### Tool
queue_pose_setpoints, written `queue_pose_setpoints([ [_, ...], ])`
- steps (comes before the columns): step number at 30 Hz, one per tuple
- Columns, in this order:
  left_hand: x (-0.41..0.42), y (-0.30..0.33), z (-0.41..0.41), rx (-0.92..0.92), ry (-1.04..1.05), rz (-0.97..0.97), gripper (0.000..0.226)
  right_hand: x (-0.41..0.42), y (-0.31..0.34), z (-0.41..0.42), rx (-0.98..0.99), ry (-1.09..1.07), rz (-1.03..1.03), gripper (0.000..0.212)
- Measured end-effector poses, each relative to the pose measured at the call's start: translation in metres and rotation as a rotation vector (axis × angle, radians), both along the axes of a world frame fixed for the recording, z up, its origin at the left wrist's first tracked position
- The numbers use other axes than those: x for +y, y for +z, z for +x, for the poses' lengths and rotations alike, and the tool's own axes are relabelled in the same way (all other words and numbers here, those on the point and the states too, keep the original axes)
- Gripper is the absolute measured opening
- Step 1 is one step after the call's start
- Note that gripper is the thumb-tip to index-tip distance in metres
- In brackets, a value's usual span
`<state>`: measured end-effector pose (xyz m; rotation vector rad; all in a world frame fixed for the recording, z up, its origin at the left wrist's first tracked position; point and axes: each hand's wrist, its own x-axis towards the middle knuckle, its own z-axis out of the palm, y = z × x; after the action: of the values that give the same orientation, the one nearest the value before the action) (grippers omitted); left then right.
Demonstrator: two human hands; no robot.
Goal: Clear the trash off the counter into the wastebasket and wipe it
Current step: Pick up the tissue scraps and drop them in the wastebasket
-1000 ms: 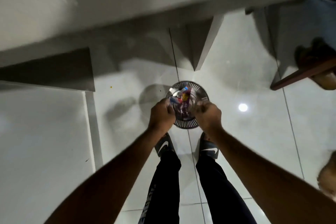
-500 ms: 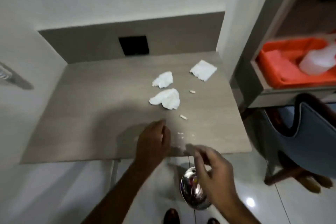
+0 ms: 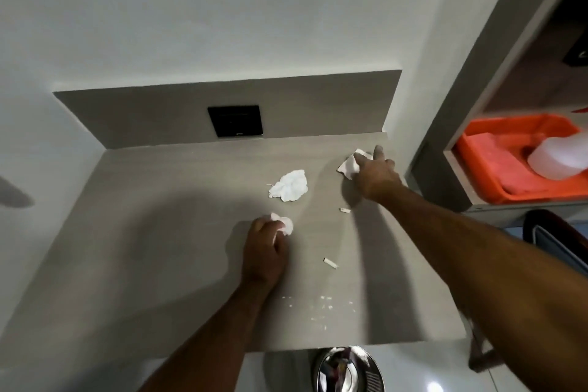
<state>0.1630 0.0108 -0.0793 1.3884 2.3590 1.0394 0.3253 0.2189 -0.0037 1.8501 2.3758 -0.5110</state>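
Note:
On the grey wood counter my left hand is closed around a crumpled white tissue near the middle. My right hand lies on a flat white napkin at the far right, fingers pressing it. Between them sits another crumpled tissue, untouched. Two small white stubs and a scatter of white crumbs lie toward the front edge. The shiny metal wastebasket stands on the floor below the counter's front edge, with colourful wrappers inside.
A black wall plate is set in the backsplash. To the right, a shelf holds an orange tray with a white container. A dark chair stands at the right beside the counter.
The view rose from the wastebasket on the floor to the counter. My left hand reached forward and closed on a crumpled tissue; my right hand stretched to the napkin at the far right.

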Motion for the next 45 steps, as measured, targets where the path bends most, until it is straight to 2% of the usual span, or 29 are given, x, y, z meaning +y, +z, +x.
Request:
queue_pose_setpoints([
  [3,0.007,0.0,-0.003,-0.012,0.031,0.051,0.022,0.012,-0.011,-0.004,-0.082,0.127,0.04,0.028],
  [7,0.012,-0.001,-0.003,0.002,0.03,0.086,0.023,0.005,-0.003,-0.049,0.103,0.159,0.138,0.029],
  [8,0.013,0.0,-0.003,0.004,0.031,0.09,0.023,0.0,-0.003,-0.063,0.192,0.197,0.145,0.034],
  [10,0.015,0.0,-0.003,-0.001,0.032,0.093,0.021,-0.013,-0.004,-0.087,0.333,0.322,0.102,0.066],
  [11,0.016,0.0,-0.003,-0.008,0.031,0.093,0.02,-0.019,-0.007,-0.095,0.309,0.408,0.082,0.08],
  [12,0.017,0.0,-0.004,-0.014,0.03,0.091,0.019,-0.025,-0.011,-0.1,0.215,0.52,0.085,0.083],
  [13,0.016,0.0,-0.004,-0.019,0.031,0.086,0.019,-0.029,-0.016,-0.103,0.105,0.626,0.1,0.074],
  [15,0.016,-0.002,-0.005,-0.028,0.039,0.076,0.019,-0.035,-0.025,-0.102,-0.032,0.726,0.144,0.042],
  [17,0.014,0.0,-0.005,-0.016,0.032,0.08,0.019,-0.037,-0.022,-0.096,-0.041,0.666,0.153,0.029],
  [19,0.013,0.006,-0.002,0.025,0.004,0.074,0.02,-0.04,-0.009,-0.083,0.019,0.534,0.128,0.026],
  [22,0.002,0.02,0.009,0.069,0.003,0.037,0.021,-0.075,0.011,-0.039,0.317,0.322,0.168,0.019],
  [25,-0.048,0.029,0.039,0.111,-0.057,0.11,0.021,-0.159,0.006,0.032,0.69,0.203,0.371,0.022],
  [28,-0.133,0.021,0.102,0.072,-0.233,0.165,0.021,-0.275,-0.041,0.107,0.929,0.077,0.462,0.019],
  [29,-0.16,0.011,0.126,0.0,-0.298,0.152,0.021,-0.308,-0.067,0.128,0.93,0.013,0.456,0.015],
  [31,-0.196,-0.018,0.168,-0.242,-0.299,0.021,0.028,-0.354,-0.124,0.16,0.845,-0.141,0.342,0.014],
  [32,-0.212,-0.04,0.185,-0.251,-0.289,-0.068,0.037,-0.367,-0.151,0.172,0.771,-0.2,0.248,0.015],
  [34,-0.229,-0.088,0.207,-0.264,-0.277,-0.244,0.043,-0.378,-0.205,0.186,0.657,-0.273,0.063,0.018],
  [37,-0.233,-0.174,0.22,-0.233,-0.238,-0.509,0.038,-0.377,-0.291,0.196,0.59,-0.353,-0.116,0.025],
  [39,-0.222,-0.225,0.222,-0.156,-0.294,-0.611,0.043,-0.367,-0.341,0.196,0.519,-0.374,-0.201,0.016],
  [41,-0.203,-0.265,0.226,-0.156,-0.341,-0.666,0.045,-0.355,-0.386,0.195,0.421,-0.313,-0.249,0.008],
  [45,-0.167,-0.325,0.23,-0.23,-0.278,-0.629,0.045,-0.331,-0.453,0.194,0.273,-0.323,-0.386,0.027],
])
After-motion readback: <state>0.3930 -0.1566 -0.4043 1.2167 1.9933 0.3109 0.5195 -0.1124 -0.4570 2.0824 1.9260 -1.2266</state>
